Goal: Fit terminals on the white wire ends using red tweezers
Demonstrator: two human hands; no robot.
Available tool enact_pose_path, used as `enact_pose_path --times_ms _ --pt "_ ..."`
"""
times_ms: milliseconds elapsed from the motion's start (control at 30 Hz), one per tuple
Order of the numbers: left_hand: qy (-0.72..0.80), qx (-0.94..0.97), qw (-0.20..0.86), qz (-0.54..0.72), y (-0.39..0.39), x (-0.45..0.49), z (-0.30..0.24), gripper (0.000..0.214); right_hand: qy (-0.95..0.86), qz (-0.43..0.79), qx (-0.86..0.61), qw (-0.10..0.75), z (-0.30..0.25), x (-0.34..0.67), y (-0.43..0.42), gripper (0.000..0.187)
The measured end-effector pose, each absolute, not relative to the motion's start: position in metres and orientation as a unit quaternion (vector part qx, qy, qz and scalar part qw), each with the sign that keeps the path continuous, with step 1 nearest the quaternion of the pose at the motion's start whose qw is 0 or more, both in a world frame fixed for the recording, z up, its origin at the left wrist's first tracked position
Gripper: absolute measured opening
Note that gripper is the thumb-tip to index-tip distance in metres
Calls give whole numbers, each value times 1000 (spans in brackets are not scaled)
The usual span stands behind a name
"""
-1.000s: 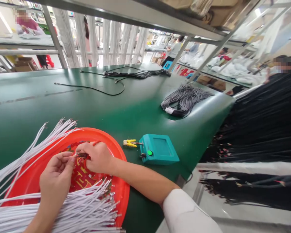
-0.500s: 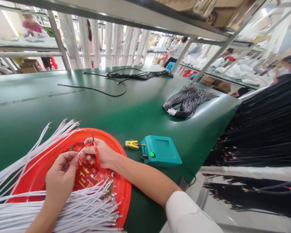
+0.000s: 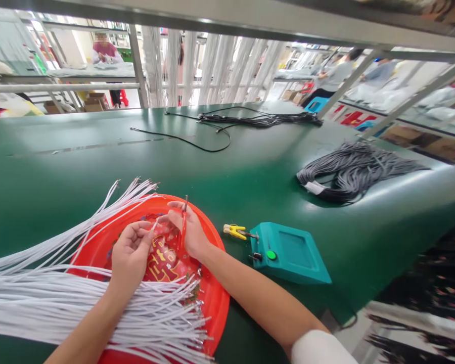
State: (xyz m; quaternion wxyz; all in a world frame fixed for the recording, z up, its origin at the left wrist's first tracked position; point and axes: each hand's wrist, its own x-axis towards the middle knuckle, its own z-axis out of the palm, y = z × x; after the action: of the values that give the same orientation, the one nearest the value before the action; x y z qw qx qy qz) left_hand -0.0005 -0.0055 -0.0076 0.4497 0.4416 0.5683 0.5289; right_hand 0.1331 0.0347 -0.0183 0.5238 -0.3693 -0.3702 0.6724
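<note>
Over a red round tray (image 3: 220,283) with a gold pattern, my left hand (image 3: 131,250) pinches a thin white cable (image 3: 155,224) close to its end. Red-handled scissors (image 3: 183,227) are in my right hand (image 3: 194,233), their dark blades pointing up and away from me. The fingertips of that hand are right at the cable's tip; whether they touch it I cannot tell. A thick bundle of white cables (image 3: 159,308) with metal ends lies across the tray's near side, under my left forearm. More white cables (image 3: 109,215) with bare ends rest over its far left rim.
Right of the tray sits a teal box (image 3: 290,253) with a green button and a yellow clip (image 3: 234,231). Behind it lies a coil of grey cables (image 3: 349,172). Black cables (image 3: 258,120) lie at the green table's (image 3: 79,172) far side. A metal shelf beam (image 3: 212,25) crosses above.
The camera view has swung left, so everything appears farther right. My fingers have parted slightly at the cable's tip, showing more of it. The scissors stay in my right hand.
</note>
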Motion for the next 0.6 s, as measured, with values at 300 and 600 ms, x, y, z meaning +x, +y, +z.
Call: enact_pose_path --times_ms 300,600 --pt "576 471 440 503 -8 3 -6 28 -634 408 -418 508 -20 133 22 20" --pt "603 487 379 506 -9 0 -11 23 -453 661 -377 464 -13 135 32 31"
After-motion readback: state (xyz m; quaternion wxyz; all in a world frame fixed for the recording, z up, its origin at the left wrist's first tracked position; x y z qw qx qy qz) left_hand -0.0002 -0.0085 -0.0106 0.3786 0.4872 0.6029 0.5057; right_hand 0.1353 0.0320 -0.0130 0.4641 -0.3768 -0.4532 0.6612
